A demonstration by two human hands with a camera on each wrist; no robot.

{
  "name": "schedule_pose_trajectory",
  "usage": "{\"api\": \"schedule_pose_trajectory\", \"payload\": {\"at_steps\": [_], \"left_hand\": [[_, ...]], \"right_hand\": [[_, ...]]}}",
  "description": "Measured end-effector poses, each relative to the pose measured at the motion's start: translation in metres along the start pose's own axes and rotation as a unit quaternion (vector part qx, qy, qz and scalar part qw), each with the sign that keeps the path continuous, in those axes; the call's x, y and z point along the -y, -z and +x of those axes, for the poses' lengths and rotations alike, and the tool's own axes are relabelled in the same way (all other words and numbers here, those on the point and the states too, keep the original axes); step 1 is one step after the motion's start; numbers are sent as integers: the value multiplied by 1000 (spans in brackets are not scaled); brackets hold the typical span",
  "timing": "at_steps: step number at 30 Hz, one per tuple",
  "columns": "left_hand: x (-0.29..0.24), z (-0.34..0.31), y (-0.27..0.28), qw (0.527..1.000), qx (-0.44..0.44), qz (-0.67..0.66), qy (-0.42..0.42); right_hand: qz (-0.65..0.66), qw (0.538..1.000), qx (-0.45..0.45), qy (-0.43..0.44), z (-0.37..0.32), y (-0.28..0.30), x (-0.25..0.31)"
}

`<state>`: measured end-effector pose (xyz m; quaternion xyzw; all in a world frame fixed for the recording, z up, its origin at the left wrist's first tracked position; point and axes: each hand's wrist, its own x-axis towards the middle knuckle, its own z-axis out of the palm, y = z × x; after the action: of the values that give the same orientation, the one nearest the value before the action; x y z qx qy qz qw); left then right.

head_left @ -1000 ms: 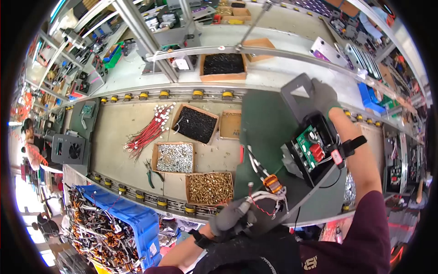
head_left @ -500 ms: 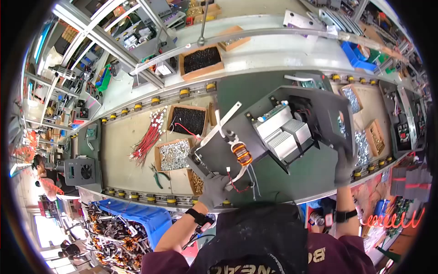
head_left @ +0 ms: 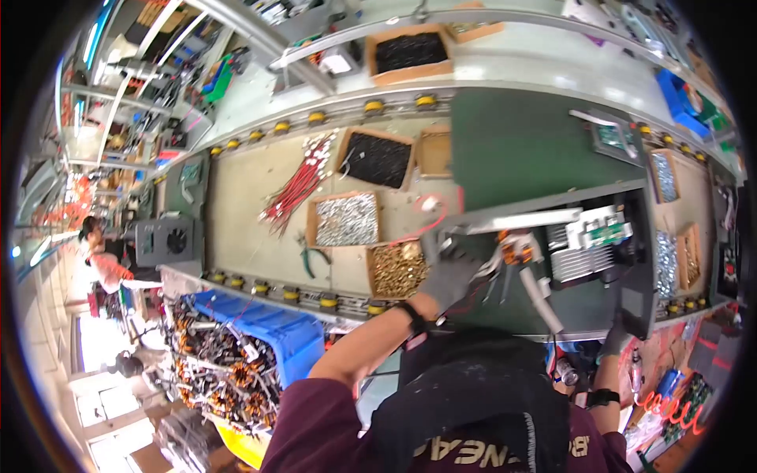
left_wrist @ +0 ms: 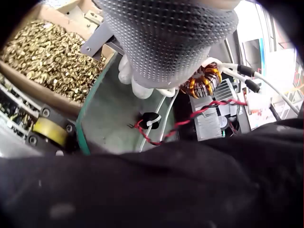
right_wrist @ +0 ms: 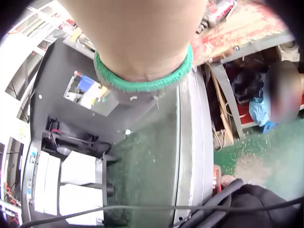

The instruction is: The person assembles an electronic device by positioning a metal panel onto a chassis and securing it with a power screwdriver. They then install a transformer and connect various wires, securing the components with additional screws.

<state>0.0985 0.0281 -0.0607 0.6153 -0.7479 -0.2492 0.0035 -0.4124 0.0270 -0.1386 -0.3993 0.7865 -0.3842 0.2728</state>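
Observation:
A dark metal case (head_left: 645, 260) lies on the green mat (head_left: 520, 146), its tall panel at the right. Inside are a finned heat sink (head_left: 582, 264) and a circuit board (head_left: 611, 229). My left hand (head_left: 453, 280), in a grey glove, is at the case's left end. It grips white cables (left_wrist: 228, 69) running from a copper-wound ring coil (left_wrist: 202, 83); a twisted red and black wire (left_wrist: 197, 113) hangs below. My right hand (head_left: 619, 337) holds the panel's near lower corner; in the right wrist view my forearm hides its fingers.
Left of the case are boxes of brass fasteners (head_left: 400, 270), silver parts (head_left: 344, 219) and black parts (head_left: 377, 159). Red wires (head_left: 300, 185) and pliers (head_left: 309, 256) lie beside them. A loose board (head_left: 613, 140) sits behind the case. A blue crate (head_left: 296, 335) of coils stands front left.
The case has swung round from a slanted position, its panel now upright at the right. My right hand has moved from behind the case to its near side. My left hand still holds the cables.

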Motion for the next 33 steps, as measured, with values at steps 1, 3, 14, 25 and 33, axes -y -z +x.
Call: {"api": "schedule_pose_trajectory", "payload": {"at_steps": [1,3,14,25,33], "left_hand": [[3,17,1,999,-21,27,-33],[-6,42,23,1000,16,4,-2],[41,-58,-5,967,-245,-71,13],[166,49,17,945,-118,-35,303],[107,-34,-2,997,-69,23,23]], "right_hand": [[-18,1000,-12,-2,13,-1,0],[-41,999,-17,-4,41,1,-12],[-7,995,45,-94,75,71,-91],[-8,971,6,-240,-87,119,2],[22,950,1,-312,-160,121,7]]}}
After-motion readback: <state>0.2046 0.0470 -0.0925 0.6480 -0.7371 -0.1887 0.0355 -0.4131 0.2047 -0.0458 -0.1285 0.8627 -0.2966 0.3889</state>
